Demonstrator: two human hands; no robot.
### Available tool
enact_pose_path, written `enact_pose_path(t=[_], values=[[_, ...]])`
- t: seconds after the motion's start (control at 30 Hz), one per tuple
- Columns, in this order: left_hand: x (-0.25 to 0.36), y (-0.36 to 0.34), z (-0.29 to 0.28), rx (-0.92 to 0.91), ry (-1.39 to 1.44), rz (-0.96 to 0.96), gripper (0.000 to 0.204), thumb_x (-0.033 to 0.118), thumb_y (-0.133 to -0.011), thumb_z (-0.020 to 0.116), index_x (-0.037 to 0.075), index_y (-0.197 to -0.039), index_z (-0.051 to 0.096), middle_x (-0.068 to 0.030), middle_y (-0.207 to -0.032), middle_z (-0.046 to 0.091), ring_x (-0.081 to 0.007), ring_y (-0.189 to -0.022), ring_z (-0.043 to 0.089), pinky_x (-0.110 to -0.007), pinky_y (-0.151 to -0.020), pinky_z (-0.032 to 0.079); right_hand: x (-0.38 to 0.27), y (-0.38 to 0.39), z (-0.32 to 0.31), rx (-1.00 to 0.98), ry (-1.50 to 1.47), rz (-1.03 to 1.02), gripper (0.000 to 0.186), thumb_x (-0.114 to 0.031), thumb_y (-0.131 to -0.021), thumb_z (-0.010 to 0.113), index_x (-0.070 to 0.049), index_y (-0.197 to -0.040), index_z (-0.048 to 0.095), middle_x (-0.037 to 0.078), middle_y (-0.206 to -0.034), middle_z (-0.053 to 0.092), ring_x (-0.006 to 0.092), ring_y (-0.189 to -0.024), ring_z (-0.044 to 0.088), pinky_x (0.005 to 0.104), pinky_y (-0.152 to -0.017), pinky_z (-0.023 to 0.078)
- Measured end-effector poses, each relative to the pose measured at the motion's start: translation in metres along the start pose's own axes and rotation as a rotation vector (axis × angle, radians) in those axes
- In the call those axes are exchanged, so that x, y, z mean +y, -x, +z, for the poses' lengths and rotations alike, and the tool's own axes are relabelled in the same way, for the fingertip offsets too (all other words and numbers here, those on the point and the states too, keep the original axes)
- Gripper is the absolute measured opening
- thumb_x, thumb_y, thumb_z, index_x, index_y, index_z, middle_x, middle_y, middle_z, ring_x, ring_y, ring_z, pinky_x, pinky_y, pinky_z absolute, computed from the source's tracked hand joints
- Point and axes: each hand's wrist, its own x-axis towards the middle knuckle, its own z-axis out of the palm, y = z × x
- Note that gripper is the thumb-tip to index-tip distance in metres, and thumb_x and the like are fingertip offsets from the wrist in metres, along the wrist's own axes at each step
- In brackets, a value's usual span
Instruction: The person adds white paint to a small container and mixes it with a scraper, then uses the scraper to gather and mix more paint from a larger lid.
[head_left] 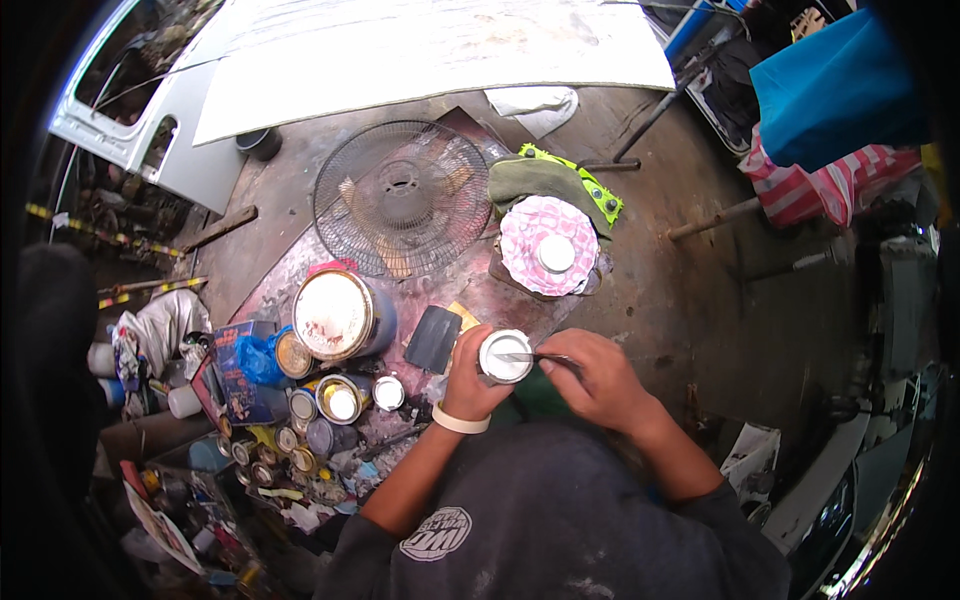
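Note:
My left hand (472, 378) is closed around a small can (503, 369) filled with white, paint-like material. In my right hand (595, 380) is a thin metal tool (527, 356), like a spatula or knife, its end inside that can. Just left of the can lies a dark grey flat pad (430, 338) on a tan sheet. A round white lid (388, 393) sits below the pad, beside an open tin (343, 390). A large white-topped can (329, 315) stands at the upper left of my left hand.
A wire fan guard (399, 155), a pink-patterned round pad (522, 230) with a white disc and a green item (608, 198) lie ahead. A white panel (430, 50) spans the back. Several tins (300, 462) crowd the lower left; a metal pole (700, 220) is at right.

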Motion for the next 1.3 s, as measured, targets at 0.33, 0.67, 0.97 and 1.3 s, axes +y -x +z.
enact_pose_path(t=[0.33,0.67,0.97,1.3], values=[[0.010,0.019,0.001,-0.018,-0.022,-0.008,0.085,0.009,-0.068,0.090,0.003,-0.141,0.048,-0.0176,-0.136,0.055,-0.0367,-0.130,0.053,-0.046,-0.112,0.043,-0.002,0.009,0.008,-0.032,0.156,-0.162,0.024,-0.003,-0.083,0.074,-0.003,-0.107,0.068,0.015,-0.097,0.071,0.0353,-0.089,0.070,0.0437,-0.078,0.056],[0.014,0.028,0.001,-0.060,0.070,-0.078,0.085,0.009,-0.066,0.087,0.003,-0.141,0.048,-0.0197,-0.137,0.055,-0.0395,-0.129,0.053,-0.047,-0.112,0.042,-0.003,0.022,0.008,-0.053,0.121,-0.144,0.026,-0.002,-0.082,0.073,-0.004,-0.108,0.068,0.015,-0.100,0.071,0.0354,-0.091,0.070,0.0440,-0.081,0.056],[0.019,0.037,-0.002,-0.058,0.047,-0.049,0.083,0.009,-0.067,0.086,0.003,-0.140,0.048,-0.0207,-0.136,0.055,-0.0403,-0.131,0.052,-0.047,-0.112,0.042,-0.007,0.029,0.014,-0.079,0.127,-0.162,0.026,-0.001,-0.082,0.072,-0.004,-0.107,0.068,0.014,-0.098,0.071,0.0351,-0.089,0.069,0.0433,-0.080,0.056],[0.019,0.046,0.000,-0.040,0.038,-0.068,0.081,0.009,-0.068,0.085,0.003,-0.140,0.049,-0.0207,-0.137,0.054,-0.0402,-0.134,0.050,-0.047,-0.115,0.041,-0.005,0.033,0.018,-0.021,0.100,-0.156,0.022,0.000,-0.083,0.071,-0.005,-0.104,0.068,0.014,-0.096,0.071,0.0355,-0.087,0.070,0.0440,-0.079,0.056]])
